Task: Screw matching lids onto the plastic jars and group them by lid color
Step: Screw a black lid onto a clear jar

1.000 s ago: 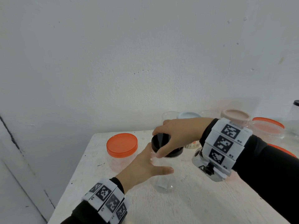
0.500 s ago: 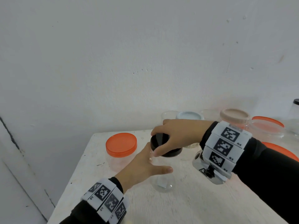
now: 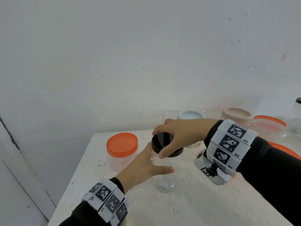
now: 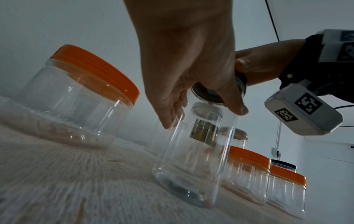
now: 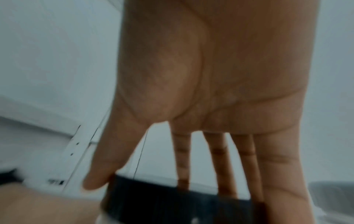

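Gripping from both sides: the left hand has fingers and thumb curved round the upper part of the clear tall jar, which stands upright on the white tabletop at lower centre of the head frame. Above it, the right hand pinches the black lid by its rim with thumb and fingers; in the left wrist view that lid is tilted just over the jar's mouth, not seated flat.

Left of the jar stands a wide clear jar with an orange lid, near but apart from it. Behind the right hand, along the wall, are a pale blue lid, a beige-lidded jar and an orange-lidded shallow container. At the far right edge a clear jar with a black lid is partly cut off. Both wrists carry bands of black-and-white markers.
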Motion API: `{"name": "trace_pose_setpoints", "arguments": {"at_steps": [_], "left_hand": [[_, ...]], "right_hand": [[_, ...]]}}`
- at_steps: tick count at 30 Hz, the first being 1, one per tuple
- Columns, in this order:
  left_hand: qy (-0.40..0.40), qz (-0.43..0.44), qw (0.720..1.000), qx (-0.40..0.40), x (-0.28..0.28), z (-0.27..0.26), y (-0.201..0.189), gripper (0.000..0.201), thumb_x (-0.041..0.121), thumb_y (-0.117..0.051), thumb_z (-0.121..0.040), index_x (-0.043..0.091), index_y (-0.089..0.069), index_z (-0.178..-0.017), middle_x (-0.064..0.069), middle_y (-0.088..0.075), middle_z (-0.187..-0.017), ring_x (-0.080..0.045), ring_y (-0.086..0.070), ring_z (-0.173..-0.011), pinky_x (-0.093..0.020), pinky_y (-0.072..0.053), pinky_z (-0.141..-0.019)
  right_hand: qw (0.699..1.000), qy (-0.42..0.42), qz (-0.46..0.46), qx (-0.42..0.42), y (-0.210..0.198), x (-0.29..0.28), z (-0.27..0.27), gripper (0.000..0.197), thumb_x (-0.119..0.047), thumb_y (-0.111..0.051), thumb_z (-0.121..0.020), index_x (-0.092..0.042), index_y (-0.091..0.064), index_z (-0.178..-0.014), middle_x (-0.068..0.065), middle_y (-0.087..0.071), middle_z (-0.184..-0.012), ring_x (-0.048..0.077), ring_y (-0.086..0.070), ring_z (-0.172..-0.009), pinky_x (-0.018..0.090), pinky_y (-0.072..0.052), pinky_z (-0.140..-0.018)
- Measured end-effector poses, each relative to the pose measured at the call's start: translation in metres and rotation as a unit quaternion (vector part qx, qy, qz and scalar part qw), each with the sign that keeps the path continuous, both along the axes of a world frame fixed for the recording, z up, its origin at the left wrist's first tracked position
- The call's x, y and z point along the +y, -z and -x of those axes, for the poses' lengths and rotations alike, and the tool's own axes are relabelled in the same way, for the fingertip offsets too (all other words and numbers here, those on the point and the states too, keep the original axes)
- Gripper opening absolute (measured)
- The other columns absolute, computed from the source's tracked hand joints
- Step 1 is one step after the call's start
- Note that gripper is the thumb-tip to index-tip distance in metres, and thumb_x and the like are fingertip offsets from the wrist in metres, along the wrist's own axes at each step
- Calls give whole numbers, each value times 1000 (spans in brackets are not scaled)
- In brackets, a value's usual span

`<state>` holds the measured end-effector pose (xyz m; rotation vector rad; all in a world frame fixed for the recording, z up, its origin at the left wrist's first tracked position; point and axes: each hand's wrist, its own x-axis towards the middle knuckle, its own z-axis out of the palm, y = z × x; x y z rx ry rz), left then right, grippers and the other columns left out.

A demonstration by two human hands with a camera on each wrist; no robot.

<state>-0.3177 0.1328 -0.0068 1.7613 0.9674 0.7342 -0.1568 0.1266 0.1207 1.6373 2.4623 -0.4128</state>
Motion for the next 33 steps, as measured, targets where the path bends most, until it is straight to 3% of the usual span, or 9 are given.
{"name": "trace_pose_setpoints", "arguments": {"at_steps": [4, 6, 9, 13, 17, 21, 24, 28, 33], "left_hand": [[1, 1, 1000, -2, 0, 0, 0, 88, 37, -86, -70, 48, -31, -137, 27, -47, -136, 8, -38, -129, -21, -34, -103], [-5, -1, 1000, 3, 0, 1, 1, 84, 38, -86, -70, 51, -32, -134, 27, -48, -134, 9, -40, -126, -20, -37, -101], [-7, -8, 1000, 7, 0, 1, 0, 83, 40, -86, -69, 57, -30, -128, 32, -47, -132, 19, -40, -119, -12, -36, -94], [-2, -3, 1000, -1, 0, 0, 0, 85, 40, -86, -69, 52, -31, -132, 27, -47, -135, 10, -39, -126, -16, -36, -96], [4, -1, 1000, -3, 0, 0, 0, 83, 37, -85, -70, 56, -30, -129, 31, -45, -134, 17, -35, -124, -14, -35, -94], [-6, -2, 1000, 4, 0, 1, 0, 84, 37, -85, -70, 49, -32, -134, 27, -49, -134, 12, -41, -123, -18, -37, -100], [-6, -8, 1000, 6, 0, 1, 0, 86, 39, -85, -69, 49, -32, -135, 28, -48, -133, 16, -41, -121, -14, -37, -96], [-4, -2, 1000, 11, 1, 1, 0, 90, 43, -85, -68, 45, -30, -139, 26, -48, -135, 7, -40, -127, -22, -36, -102], [-4, 2, 1000, 8, 1, 1, 0, 91, 42, -86, -67, 47, -30, -139, 26, -47, -136, 6, -38, -129, -24, -34, -105]], "right_hand": [[999, 15, -21, -39, 2, -1, 6, 81, -73, -60, -74, -40, -30, -142, -7, -39, -127, 18, -47, -112, 36, -46, -93], [999, -7, 30, -18, -4, 0, 4, 82, -57, -70, -76, -46, -25, -144, -11, -34, -135, 15, -40, -121, 37, -42, -100], [998, -34, 59, 12, -9, 1, 0, 77, -41, -75, -78, -49, -32, -141, -16, -33, -136, 12, -37, -125, 32, -42, -100], [1000, -12, 14, 2, -2, 2, 2, 73, -61, -68, -76, -43, -36, -139, -12, -39, -127, 14, -44, -118, 30, -44, -94], [998, 18, -46, -29, 7, 1, 7, 79, -76, -56, -74, -35, -37, -139, -6, -42, -121, 18, -49, -107, 33, -46, -88], [999, -9, 41, 9, -2, 3, 1, 80, -54, -72, -76, -46, -28, -143, -12, -36, -131, 14, -40, -120, 29, -40, -92], [997, -32, 55, 35, -4, 5, -3, 77, -41, -76, -77, -47, -34, -141, -17, -35, -129, 10, -38, -121, 26, -39, -94], [999, -22, 29, 29, 1, 6, -4, 74, -56, -71, -76, -46, -35, -140, -15, -38, -126, 11, -41, -117, 31, -42, -99], [999, -1, -33, 6, 9, 3, -1, 80, -72, -60, -74, -40, -33, -142, -10, -41, -125, 14, -46, -113, 31, -45, -91]]}}
